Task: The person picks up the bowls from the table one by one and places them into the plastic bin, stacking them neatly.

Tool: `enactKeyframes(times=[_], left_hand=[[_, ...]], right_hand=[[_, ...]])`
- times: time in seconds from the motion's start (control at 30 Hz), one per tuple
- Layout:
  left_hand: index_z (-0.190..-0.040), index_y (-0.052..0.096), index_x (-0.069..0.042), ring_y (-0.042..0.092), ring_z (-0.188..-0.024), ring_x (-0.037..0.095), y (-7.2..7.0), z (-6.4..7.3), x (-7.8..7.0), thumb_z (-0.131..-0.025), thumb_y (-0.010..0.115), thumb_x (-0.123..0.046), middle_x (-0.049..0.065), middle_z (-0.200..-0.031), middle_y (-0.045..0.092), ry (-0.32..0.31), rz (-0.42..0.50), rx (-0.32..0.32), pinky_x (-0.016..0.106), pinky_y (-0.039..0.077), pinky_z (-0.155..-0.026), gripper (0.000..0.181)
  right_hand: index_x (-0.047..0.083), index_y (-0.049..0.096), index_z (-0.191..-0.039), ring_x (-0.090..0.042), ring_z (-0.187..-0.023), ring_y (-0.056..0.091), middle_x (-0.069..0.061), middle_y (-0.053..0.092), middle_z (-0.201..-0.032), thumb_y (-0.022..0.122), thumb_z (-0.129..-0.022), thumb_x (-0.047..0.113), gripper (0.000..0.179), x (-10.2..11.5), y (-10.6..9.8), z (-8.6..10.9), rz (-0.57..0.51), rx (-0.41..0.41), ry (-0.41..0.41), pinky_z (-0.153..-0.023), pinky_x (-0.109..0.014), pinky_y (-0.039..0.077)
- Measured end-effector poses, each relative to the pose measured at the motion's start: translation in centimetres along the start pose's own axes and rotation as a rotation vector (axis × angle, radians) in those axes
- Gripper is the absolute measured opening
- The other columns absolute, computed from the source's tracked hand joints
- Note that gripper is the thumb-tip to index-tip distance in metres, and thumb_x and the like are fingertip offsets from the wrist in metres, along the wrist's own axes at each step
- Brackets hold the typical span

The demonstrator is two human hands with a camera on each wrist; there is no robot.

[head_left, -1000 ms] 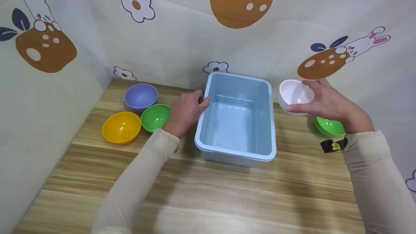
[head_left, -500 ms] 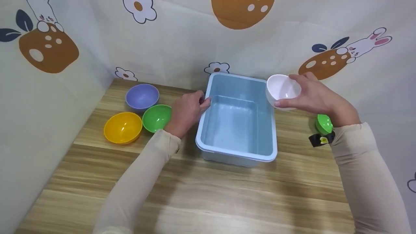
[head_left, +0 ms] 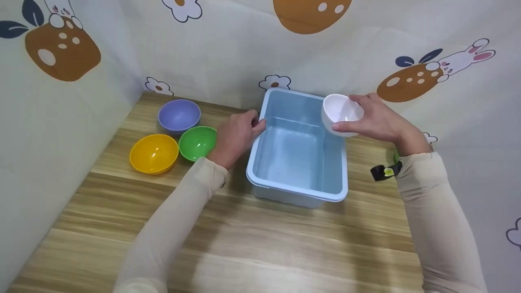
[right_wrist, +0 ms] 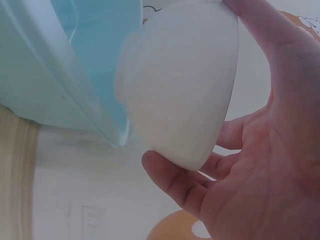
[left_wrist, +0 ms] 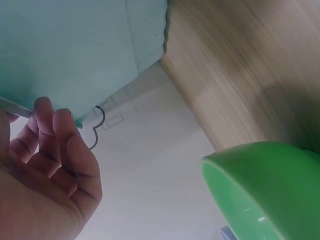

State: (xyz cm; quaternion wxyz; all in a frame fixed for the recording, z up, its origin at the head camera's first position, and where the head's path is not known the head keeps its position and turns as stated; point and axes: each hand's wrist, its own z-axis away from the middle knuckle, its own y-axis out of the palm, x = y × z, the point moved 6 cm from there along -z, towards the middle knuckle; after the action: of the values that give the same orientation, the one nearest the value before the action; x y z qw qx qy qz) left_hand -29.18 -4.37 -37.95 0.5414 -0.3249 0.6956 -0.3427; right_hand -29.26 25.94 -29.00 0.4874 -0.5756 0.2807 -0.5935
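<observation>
The right hand (head_left: 380, 122) holds a white bowl (head_left: 341, 113) above the far right corner of the light blue plastic bin (head_left: 299, 189); the thumb lies under the bowl's near side and the fingers curl over its far rim, so the bowl is clasped between them and tilts with its opening toward the bin's inside; the right-wrist view shows the bowl's rounded underside (right_wrist: 180, 85) cupped in the palm, with the bin's rim (right_wrist: 75, 90) close beside it, and I cannot tell whether bowl and rim touch; the right forearm, in a cream sleeve (head_left: 431, 219), reaches in from the lower right with a black strap (head_left: 382, 172) at the wrist.

The left hand (head_left: 236, 134) rests against the bin's left wall near the far corner; its thumb hooks over the rim while the fingers curl on the outer side, a loose pinch on the plastic edge; the left-wrist view shows those bent fingers (left_wrist: 52, 135) right at the bin's edge (left_wrist: 75, 60); the left forearm stretches straight in from the lower left.

A green bowl (head_left: 197, 142) sits just beside the left hand, touching a yellow bowl (head_left: 154, 154), with a purple bowl (head_left: 179, 115) just behind them; all three stand upright on the wooden table (head_left: 260, 252); a sliver of another green bowl (head_left: 395, 156) peeks out behind the right wrist.
</observation>
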Motion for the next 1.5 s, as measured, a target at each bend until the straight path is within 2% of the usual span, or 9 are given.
enactKeyframes(times=[0.2, 0.43, 0.7, 0.93, 1.23, 1.5], left_hand=[[-0.105, 0.066, -0.012, 0.062, -0.076, 0.022, -0.1, -0.1, 0.3, -0.103, 0.055, -0.045, 0.007, -0.086, 0.068, -0.030, 0.019, 0.020, 0.031, 0.049, -0.063, 0.035], [-0.106, 0.067, -0.013, 0.064, -0.078, 0.021, 0.2, -0.2, 0.2, -0.102, 0.057, -0.045, 0.006, -0.088, 0.069, -0.049, 0.050, 0.025, 0.032, 0.053, -0.066, 0.034], [-0.106, 0.069, -0.012, 0.063, -0.077, 0.021, 0.3, -0.3, -0.2, -0.102, 0.057, -0.045, 0.006, -0.087, 0.071, -0.017, 0.061, 0.005, 0.030, 0.051, -0.065, 0.035], [-0.099, 0.067, -0.011, 0.060, -0.072, 0.021, 0.2, -0.1, 0.0, -0.103, 0.056, -0.043, 0.007, -0.082, 0.069, 0.017, 0.058, -0.034, 0.030, 0.044, -0.059, 0.035], [-0.103, 0.068, -0.012, 0.062, -0.076, 0.021, 0.2, -0.2, 0.1, -0.102, 0.058, -0.043, 0.006, -0.085, 0.069, -0.025, 0.075, -0.008, 0.030, 0.049, -0.064, 0.033], [-0.102, 0.068, -0.012, 0.062, -0.076, 0.021, 0.4, -0.2, 0.2, -0.102, 0.058, -0.043, 0.006, -0.084, 0.069, -0.032, 0.077, -0.003, 0.031, 0.050, -0.065, 0.033]], right_hand=[[0.013, 0.030, -0.160, -0.038, -0.125, 0.047, -0.020, 0.040, -0.145, 0.073, -0.077, 0.071, 0.110, 0.7, 0.7, -1.1, -0.035, 0.016, -0.001, -0.104, -0.064, 0.047], [0.015, 0.030, -0.160, -0.037, -0.125, 0.048, -0.019, 0.041, -0.146, 0.073, -0.073, 0.075, 0.114, 1.5, 1.2, -1.5, -0.024, 0.024, -0.004, -0.102, -0.063, 0.049], [0.018, 0.030, -0.160, -0.036, -0.125, 0.049, -0.017, 0.039, -0.149, 0.075, -0.069, 0.077, 0.117, 2.2, 1.7, -1.9, -0.035, 0.005, 0.001, -0.102, -0.064, 0.050], [0.011, 0.030, -0.159, -0.037, -0.127, 0.046, -0.019, 0.039, -0.149, 0.071, -0.076, 0.074, 0.111, 2.3, 2.2, -3.2, -0.058, 0.023, -0.001, -0.105, -0.063, 0.047], [0.013, 0.030, -0.159, -0.035, -0.126, 0.047, -0.016, 0.038, -0.148, 0.074, -0.071, 0.076, 0.116, 2.6, 3.4, -3.8, -0.090, 0.032, 0.019, -0.105, -0.063, 0.048], [0.016, 0.033, -0.156, -0.035, -0.125, 0.050, -0.016, 0.039, -0.147, 0.077, -0.068, 0.074, 0.115, 3.8, 4.5, -4.6, -0.054, 0.021, 0.011, -0.104, -0.064, 0.049]])
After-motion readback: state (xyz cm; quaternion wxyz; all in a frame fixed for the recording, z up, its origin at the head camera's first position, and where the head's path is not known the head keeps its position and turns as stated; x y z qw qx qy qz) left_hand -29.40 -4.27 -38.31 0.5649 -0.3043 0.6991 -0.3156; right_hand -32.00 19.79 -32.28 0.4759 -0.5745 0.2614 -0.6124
